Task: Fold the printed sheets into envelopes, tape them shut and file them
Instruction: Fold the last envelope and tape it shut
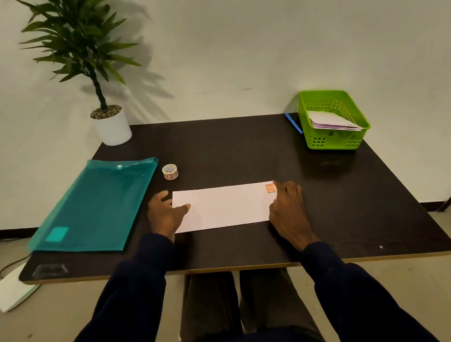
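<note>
A white folded sheet (224,205) lies flat on the dark table (243,143), long side toward me, with a small orange piece of tape (270,188) at its right end. My left hand (164,216) rests at the sheet's left edge, thumb lying on the paper. My right hand (288,208) lies at the right edge, fingers touching the taped corner. Both hands press down rather than grip. A small roll of patterned tape (170,171) stands behind the sheet on the left. A teal plastic folder (95,206) lies shut at the left.
A green plastic basket (332,118) holding several folded papers sits at the back right corner, with a blue pen (293,123) beside it. A potted plant (111,127) stands at the back left corner. A white device (10,288) lies on the floor at left.
</note>
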